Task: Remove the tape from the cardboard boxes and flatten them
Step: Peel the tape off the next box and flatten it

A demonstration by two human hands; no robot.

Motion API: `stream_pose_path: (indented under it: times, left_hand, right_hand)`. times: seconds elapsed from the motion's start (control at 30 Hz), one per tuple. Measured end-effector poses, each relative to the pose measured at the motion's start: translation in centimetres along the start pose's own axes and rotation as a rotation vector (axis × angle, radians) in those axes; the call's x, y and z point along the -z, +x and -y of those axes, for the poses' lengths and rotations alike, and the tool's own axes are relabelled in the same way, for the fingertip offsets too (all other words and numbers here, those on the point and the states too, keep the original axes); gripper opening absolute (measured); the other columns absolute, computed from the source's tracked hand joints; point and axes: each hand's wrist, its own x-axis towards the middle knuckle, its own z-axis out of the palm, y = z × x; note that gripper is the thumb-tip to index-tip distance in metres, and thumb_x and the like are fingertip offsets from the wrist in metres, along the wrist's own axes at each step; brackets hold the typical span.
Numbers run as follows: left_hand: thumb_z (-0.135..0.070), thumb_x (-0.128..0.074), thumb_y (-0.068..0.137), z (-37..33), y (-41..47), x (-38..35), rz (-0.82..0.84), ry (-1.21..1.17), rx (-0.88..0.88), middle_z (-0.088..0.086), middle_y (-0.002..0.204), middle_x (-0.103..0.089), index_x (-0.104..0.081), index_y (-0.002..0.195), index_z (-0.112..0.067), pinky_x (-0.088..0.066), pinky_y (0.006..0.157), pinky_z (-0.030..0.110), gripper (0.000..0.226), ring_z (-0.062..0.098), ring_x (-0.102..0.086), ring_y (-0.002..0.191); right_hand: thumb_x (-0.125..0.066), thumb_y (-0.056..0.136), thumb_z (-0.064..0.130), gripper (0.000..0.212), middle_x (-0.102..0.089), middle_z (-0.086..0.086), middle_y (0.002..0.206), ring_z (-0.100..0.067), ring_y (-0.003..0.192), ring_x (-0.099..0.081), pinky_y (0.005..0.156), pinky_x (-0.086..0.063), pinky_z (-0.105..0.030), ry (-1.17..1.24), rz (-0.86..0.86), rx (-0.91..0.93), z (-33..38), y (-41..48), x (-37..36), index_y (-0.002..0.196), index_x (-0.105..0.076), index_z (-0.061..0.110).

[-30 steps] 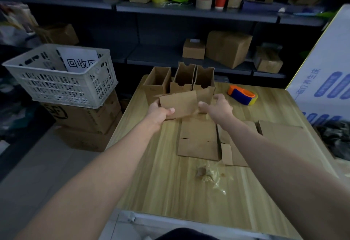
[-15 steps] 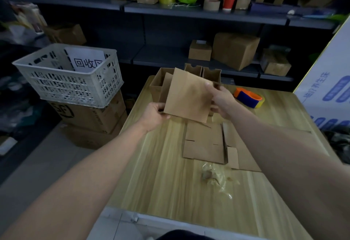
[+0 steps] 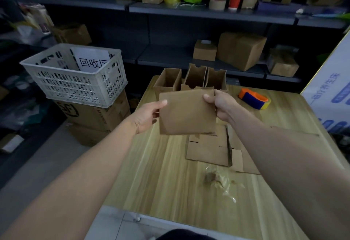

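1. One flat brown cardboard box [image 3: 187, 112] is held in the air above the wooden table [image 3: 161, 183]. The left hand [image 3: 147, 115] pinches its left edge and the right hand [image 3: 220, 107] grips its upper right corner.
2. Three open upright cardboard boxes [image 3: 196, 77] stand in a row at the table's far edge, just behind it.
3. At least two flattened cardboard sheets [image 3: 208, 148] lie beneath it, with one wad of clear tape [image 3: 219, 180] nearer the front.
4. One orange-and-blue tape dispenser [image 3: 253, 98] sits far right. Bare wood runs along the left and near edges.

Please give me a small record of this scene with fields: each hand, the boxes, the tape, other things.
left hand: grips flat box at its left edge
right hand: grips its upper right corner
open boxes: upright, far table edge
flattened boxes: lying on the table
peeled tape: crumpled, near front
tape dispenser: table's right side
basket: left of table, on cartons
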Motion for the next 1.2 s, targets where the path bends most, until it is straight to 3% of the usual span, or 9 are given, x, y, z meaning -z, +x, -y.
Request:
stream_pose_path:
  times: [0.07, 0.17, 0.33, 0.47, 0.63, 0.87, 1.0, 1.1, 1.2]
  left_hand:
    - [-0.06, -0.06, 0.078, -0.5, 0.4, -0.2, -0.079, -0.015, 0.049, 0.002, 0.107, -0.068, -0.066, 0.104, -0.015, -0.041, 0.096, 0.034, 0.052, 0.02, -0.058, 0.106]
    - [-0.061, -0.053, 0.083, -1.0, 0.8, -0.8, -0.139, 0.006, 0.182, 0.01, 0.108, -0.066, -0.062, 0.099, -0.009, -0.049, 0.089, 0.038, 0.055, 0.023, -0.061, 0.102]
    - [-0.039, -0.067, 0.083, -0.5, 0.7, -1.6, -0.075, -0.152, 0.366, 0.012, 0.106, -0.065, -0.061, 0.111, -0.009, -0.051, 0.088, 0.043, 0.042, 0.026, -0.061, 0.098]
    - [-0.023, -0.072, 0.08, -0.6, 0.7, -1.8, -0.126, -0.235, 0.336, 0.013, 0.103, -0.066, -0.06, 0.107, -0.006, -0.051, 0.078, 0.044, 0.034, 0.028, -0.062, 0.094]
    - [-0.018, -0.073, 0.081, -0.4, 1.2, -1.7, -0.286, -0.206, 0.267, 0.014, 0.092, -0.068, -0.061, 0.095, -0.004, -0.054, 0.073, 0.039, 0.023, 0.025, -0.065, 0.085]
    - [-0.016, -0.076, 0.077, 0.6, 2.6, -1.2, -0.49, -0.197, 0.073, 0.007, 0.105, -0.065, -0.054, 0.114, -0.014, -0.051, 0.089, 0.05, 0.043, 0.026, -0.062, 0.095]
    - [-0.012, -0.074, 0.079, 0.6, 2.7, -0.9, -0.348, -0.102, -0.043, 0.002, 0.107, -0.066, -0.056, 0.111, -0.018, -0.051, 0.091, 0.044, 0.038, 0.021, -0.063, 0.099]
    - [-0.013, -0.073, 0.079, 0.5, 2.9, -1.0, -0.292, -0.024, -0.08, -0.001, 0.113, -0.064, -0.056, 0.122, -0.018, -0.049, 0.093, 0.037, 0.046, 0.019, -0.059, 0.106]
    - [-0.038, -0.075, 0.076, 0.2, 2.9, -1.1, -0.272, -0.164, 0.048, 0.006, 0.116, -0.064, -0.055, 0.123, -0.015, -0.049, 0.093, 0.044, 0.056, 0.025, -0.06, 0.106]
  right_hand:
    - [-0.055, 0.094, 0.015, 0.016, -0.062, -0.001, 0.108, -0.021, 0.104, -0.057, 0.1, -0.042, -0.045, -0.085, 0.081, 0.025, -0.3, -0.3, -0.1, 0.106, -0.06, 0.024]
    - [-0.055, 0.094, 0.016, 0.027, -0.062, -0.002, 0.112, -0.023, 0.107, -0.057, 0.104, -0.04, -0.049, -0.187, 0.16, 0.044, -0.9, -0.4, -0.1, 0.12, -0.058, 0.024]
    - [-0.057, 0.093, 0.018, 0.026, -0.058, -0.001, 0.114, -0.025, 0.112, -0.053, 0.105, -0.037, -0.051, -0.293, 0.215, 0.068, -1.5, -0.6, -0.1, 0.116, -0.057, 0.029]
    - [-0.055, 0.093, 0.01, 0.033, -0.058, 0.004, 0.112, -0.018, 0.117, -0.047, 0.109, -0.031, -0.045, -0.413, 0.138, 0.121, -2.2, -0.6, -0.3, 0.124, -0.058, 0.022]
    - [-0.056, 0.094, 0.013, 0.027, -0.061, 0.003, 0.107, -0.018, 0.113, -0.053, 0.1, -0.038, -0.038, -0.417, 0.077, 0.112, -2.2, -0.5, -1.1, 0.12, -0.061, 0.018]
    - [-0.058, 0.094, 0.024, 0.037, -0.058, 0.0, 0.12, -0.023, 0.122, -0.049, 0.108, -0.032, -0.044, -0.511, 0.153, 0.063, -2.5, -0.3, -1.2, 0.129, -0.055, 0.015]
    - [-0.059, 0.087, 0.049, 0.06, -0.056, -0.002, 0.127, -0.024, 0.12, -0.049, 0.11, -0.03, -0.046, -0.23, 0.109, -0.011, -2.3, -0.4, -1.1, 0.134, -0.048, 0.015]
    - [-0.057, 0.094, 0.03, 0.035, -0.061, -0.001, 0.115, -0.023, 0.112, -0.055, 0.105, -0.038, -0.045, -0.207, 0.017, 0.025, -2.2, 0.1, -1.3, 0.126, -0.056, 0.017]
    - [-0.056, 0.095, 0.019, 0.038, -0.061, -0.004, 0.119, -0.023, 0.115, -0.054, 0.103, -0.041, -0.041, -0.261, 0.006, 0.053, -2.1, 0.2, -1.4, 0.132, -0.053, 0.015]
